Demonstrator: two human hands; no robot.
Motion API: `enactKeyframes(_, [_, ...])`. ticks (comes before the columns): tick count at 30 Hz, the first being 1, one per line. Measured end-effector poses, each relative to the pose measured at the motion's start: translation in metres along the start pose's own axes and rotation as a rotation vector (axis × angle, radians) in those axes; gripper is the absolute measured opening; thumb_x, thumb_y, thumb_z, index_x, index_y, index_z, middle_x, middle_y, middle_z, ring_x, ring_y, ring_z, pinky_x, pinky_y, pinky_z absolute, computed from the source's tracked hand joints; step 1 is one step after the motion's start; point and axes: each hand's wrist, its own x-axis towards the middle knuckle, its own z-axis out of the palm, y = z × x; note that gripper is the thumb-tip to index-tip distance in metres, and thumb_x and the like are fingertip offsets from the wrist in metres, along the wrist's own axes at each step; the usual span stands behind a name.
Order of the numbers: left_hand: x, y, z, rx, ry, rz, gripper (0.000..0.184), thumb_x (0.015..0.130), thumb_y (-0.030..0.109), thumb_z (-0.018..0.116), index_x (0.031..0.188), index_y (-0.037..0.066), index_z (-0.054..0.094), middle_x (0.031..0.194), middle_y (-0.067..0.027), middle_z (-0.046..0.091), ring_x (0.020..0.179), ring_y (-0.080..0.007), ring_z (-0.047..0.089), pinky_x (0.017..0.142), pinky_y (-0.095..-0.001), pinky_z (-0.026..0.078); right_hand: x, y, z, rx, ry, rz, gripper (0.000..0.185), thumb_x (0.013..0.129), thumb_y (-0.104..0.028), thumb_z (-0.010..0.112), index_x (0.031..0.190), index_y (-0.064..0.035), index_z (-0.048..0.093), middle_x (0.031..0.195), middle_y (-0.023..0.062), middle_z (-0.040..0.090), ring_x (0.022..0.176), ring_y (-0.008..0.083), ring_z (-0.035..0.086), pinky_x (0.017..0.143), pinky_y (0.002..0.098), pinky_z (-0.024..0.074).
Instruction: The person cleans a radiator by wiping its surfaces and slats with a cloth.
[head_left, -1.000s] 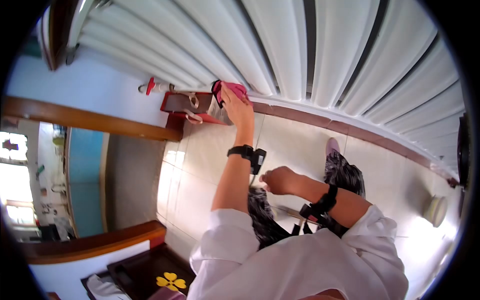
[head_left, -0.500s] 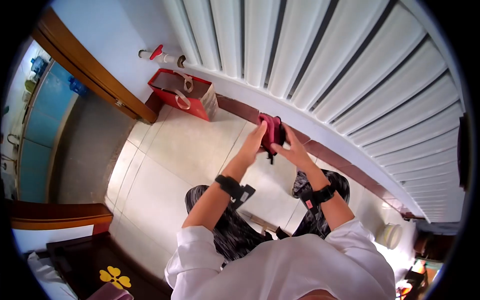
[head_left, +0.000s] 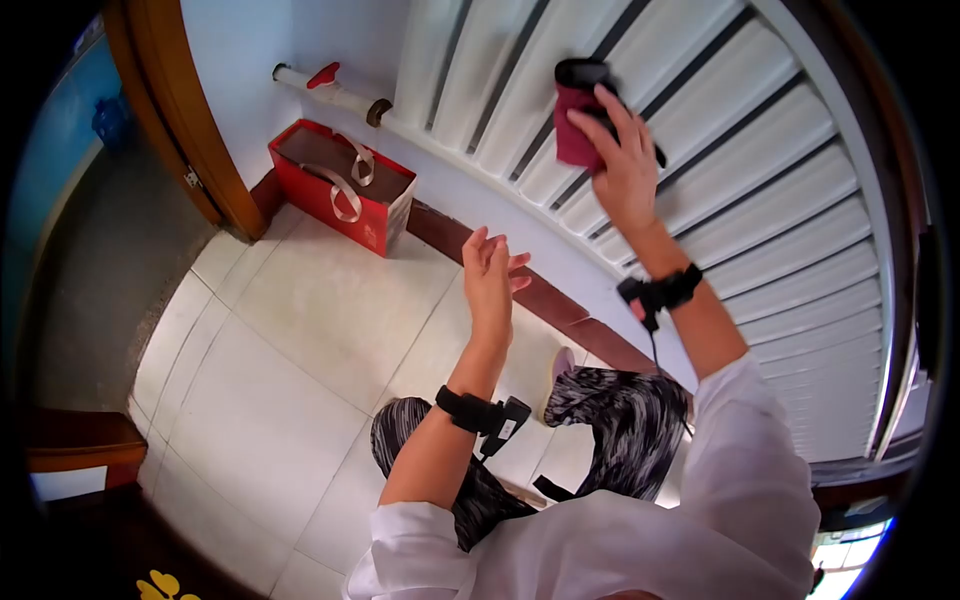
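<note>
In the head view, a maroon and black cloth item [head_left: 574, 132] lies against the white radiator [head_left: 715, 95]; its exact kind is unclear. My right hand [head_left: 628, 172] grips it from above, fingers spread over its maroon and black parts. Some of the item is hidden under those fingers. Lower and to the left, my left hand [head_left: 488, 285] is raised above the floor with its fingers apart and nothing in it. Each wrist wears a black strap with a small box.
A red paper bag [head_left: 335, 190] with ribbon handles stands by the wall, below a white pipe with a red valve handle [head_left: 323, 75]. A wooden door frame [head_left: 185, 120] is at the left. Pale tiles [head_left: 270, 390] cover the floor.
Both hands were together on the maroon and black item, low before the radiator. The right hand has carried it up onto the radiator; the left has let go and stays lower.
</note>
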Motion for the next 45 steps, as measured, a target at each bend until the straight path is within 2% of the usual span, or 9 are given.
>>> enactKeyframes(4, [0.006,-0.005,-0.006,-0.052,0.038,0.034,0.042,0.090,0.016,0.050,0.127,0.005,0.034,0.115,-0.0093,0.049,0.088,-0.0183,0.060,0.063,-0.0285,0.050,-0.006,0.021,0.041,-0.241,-0.252,-0.248,0.047,0.071,-0.004,0.056,0.115,-0.0193,0.056,0.137,0.0016,0.041,0.128,0.0239,0.034,0.100,0.0482,0.0276])
enactKeyframes(7, [0.005,-0.002,-0.009,-0.032,0.024,0.003,0.042,0.089,0.014,0.049,0.127,0.004,0.035,0.114,-0.0085,0.049,0.086,-0.0175,0.060,0.062,-0.0283,0.049,-0.050,0.016,0.082,-0.115,-0.365,-0.385,0.039,0.074,-0.005,0.051,0.111,-0.0146,0.058,0.133,0.0044,0.045,0.126,0.0235,0.039,0.102,0.0424,0.0297])
enactKeyframes(14, [0.004,0.006,-0.013,0.002,0.014,0.013,0.040,0.088,0.009,0.048,0.126,0.005,0.037,0.114,-0.0098,0.049,0.087,-0.0152,0.058,0.063,-0.0250,0.048,-0.119,-0.005,0.141,0.177,-0.475,-0.487,0.031,0.072,-0.006,0.053,0.102,-0.0039,0.061,0.126,0.0062,0.050,0.124,0.0257,0.040,0.103,0.0414,0.0296])
enactKeyframes(19, [0.004,0.022,-0.012,0.064,0.001,0.039,0.039,0.088,0.010,0.049,0.125,0.004,0.039,0.115,-0.0102,0.049,0.087,-0.0152,0.058,0.062,-0.0244,0.048,-0.098,-0.020,0.168,-0.302,-0.586,-0.773,0.034,0.076,-0.017,0.052,0.105,-0.0030,0.062,0.125,0.0034,0.051,0.131,0.0206,0.029,0.110,0.0417,0.0168])
enactKeyframes(25, [0.018,0.015,-0.017,0.024,0.072,0.105,0.038,0.088,0.008,0.048,0.124,0.004,0.039,0.113,-0.0096,0.049,0.085,-0.0150,0.058,0.062,-0.0247,0.048,-0.043,-0.050,0.205,-0.162,-0.611,-0.710,0.032,0.074,-0.014,0.054,0.104,-0.0037,0.062,0.125,0.0029,0.051,0.130,0.0201,0.030,0.109,0.0420,0.0191])
enactKeyframes(29, [0.015,0.010,-0.015,0.003,0.073,0.031,0.038,0.087,0.008,0.048,0.124,0.004,0.040,0.112,-0.0092,0.050,0.086,-0.0148,0.058,0.061,-0.0246,0.048,-0.079,-0.025,0.156,-0.154,-0.699,-0.707,0.036,0.076,-0.014,0.055,0.109,-0.0047,0.060,0.125,0.0022,0.051,0.131,0.0196,0.028,0.108,0.0411,0.0190])
enactKeyframes(36, [0.006,-0.006,-0.012,0.108,-0.026,-0.065,0.035,0.087,0.010,0.049,0.121,0.004,0.045,0.114,-0.0092,0.051,0.083,-0.0145,0.060,0.062,-0.0246,0.048,-0.143,0.019,0.072,-0.066,-0.791,-0.655,0.032,0.074,-0.012,0.055,0.105,-0.0050,0.062,0.124,0.0027,0.052,0.126,0.0189,0.037,0.106,0.0422,0.0232])
enactKeyframes(41, [0.015,-0.024,-0.016,0.251,-0.023,0.097,0.033,0.086,0.009,0.050,0.119,0.005,0.046,0.112,-0.0087,0.053,0.081,-0.0141,0.061,0.060,-0.0245,0.048,-0.095,-0.008,0.122,0.019,-0.621,-0.620,0.030,0.075,-0.011,0.053,0.103,-0.0066,0.062,0.124,0.0027,0.053,0.125,0.0181,0.038,0.106,0.0430,0.0244])
enactKeyframes(45, [0.018,-0.018,-0.015,0.208,-0.002,0.056,0.034,0.086,0.008,0.050,0.120,0.005,0.046,0.112,-0.0091,0.052,0.081,-0.0145,0.061,0.058,-0.0233,0.048,-0.069,-0.021,0.141,-0.034,-0.578,-0.600,0.032,0.076,-0.011,0.052,0.107,-0.0095,0.061,0.125,0.0004,0.052,0.125,0.0179,0.039,0.105,0.0453,0.0241])
